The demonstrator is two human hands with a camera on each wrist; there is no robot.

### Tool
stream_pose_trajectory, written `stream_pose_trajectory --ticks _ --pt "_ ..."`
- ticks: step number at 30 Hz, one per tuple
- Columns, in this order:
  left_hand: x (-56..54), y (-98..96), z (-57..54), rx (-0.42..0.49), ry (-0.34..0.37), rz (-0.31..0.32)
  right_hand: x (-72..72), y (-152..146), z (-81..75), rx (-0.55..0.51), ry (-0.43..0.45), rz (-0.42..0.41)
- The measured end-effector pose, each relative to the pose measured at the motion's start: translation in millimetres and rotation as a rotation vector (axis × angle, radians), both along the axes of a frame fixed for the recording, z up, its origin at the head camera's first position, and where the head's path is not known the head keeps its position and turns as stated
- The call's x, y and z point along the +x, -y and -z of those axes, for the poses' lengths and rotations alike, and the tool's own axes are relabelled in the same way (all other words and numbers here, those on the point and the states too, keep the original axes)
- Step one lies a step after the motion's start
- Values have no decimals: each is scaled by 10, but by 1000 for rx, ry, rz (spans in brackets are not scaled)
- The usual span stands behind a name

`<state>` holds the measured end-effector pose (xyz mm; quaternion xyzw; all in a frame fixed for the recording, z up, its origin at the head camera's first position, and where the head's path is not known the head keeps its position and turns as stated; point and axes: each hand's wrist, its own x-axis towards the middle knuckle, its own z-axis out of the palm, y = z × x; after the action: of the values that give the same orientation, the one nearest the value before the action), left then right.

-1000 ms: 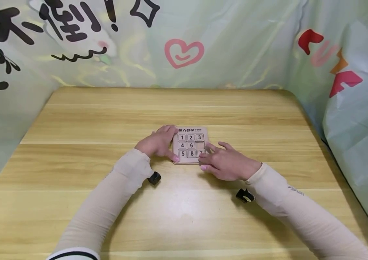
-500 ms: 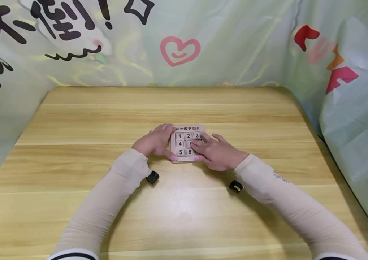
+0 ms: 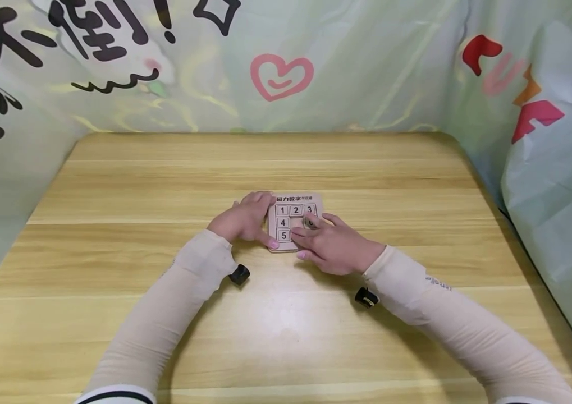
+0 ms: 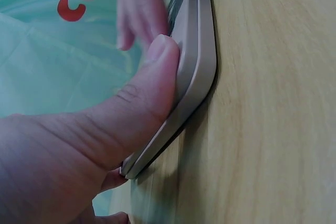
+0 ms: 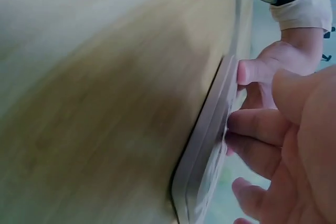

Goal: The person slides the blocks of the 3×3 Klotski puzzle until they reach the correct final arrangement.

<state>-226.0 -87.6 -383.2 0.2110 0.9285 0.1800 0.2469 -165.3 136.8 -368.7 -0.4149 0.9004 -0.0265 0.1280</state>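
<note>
tile 6 (image 3: 307, 225) has slid to the right end of the middle row since the earlier frame, and the gap (image 3: 296, 221) has shifted to the centre of the grid. the right hand (image 3: 338, 244) has come further in over the board (image 3: 286, 247), while the left hand (image 3: 242, 220) has kept its place. from where i stand, the board lies on the table (image 3: 286, 325) in front of the person, between both hands.

the left hand is spread wide, thumb on the near left corner and fingers at the far one, gripping the board's left side. the right fingers are fairly straight, a little apart, pinching nothing: one tip sits just below the gap, another over the top of tile 6. past tile 5 (image 3: 283, 235), the bottom row is hidden under them, so i can't tell how those tiles sit.

to slide well here, i'd keep that left grip steady so the board doesn't creep, and push one tile at a time, lightly and straight along its row or column. a crooked push could jam it, i think. lifting the spare fingertip off tile 6 should also help, since a stray touch might drag it back.
</note>
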Motion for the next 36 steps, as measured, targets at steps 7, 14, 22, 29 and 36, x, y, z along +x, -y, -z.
stream_pose_trajectory --ticks 7,14,22,29,36 --pt "-11 17 -17 -8 -1 0 -127 81 -4 37 -44 26" --pt "-15 29 -3 -15 -13 13 -45 192 -36 44 40 -58" --pt "-12 30 -10 -3 -6 2 -90 6 -145 47 7 -15" --pt "-10 29 -9 -8 -12 -1 -171 131 -62 22 17 -5" --pt "-3 6 -4 -6 -6 8 -133 160 -74 14 82 -60"
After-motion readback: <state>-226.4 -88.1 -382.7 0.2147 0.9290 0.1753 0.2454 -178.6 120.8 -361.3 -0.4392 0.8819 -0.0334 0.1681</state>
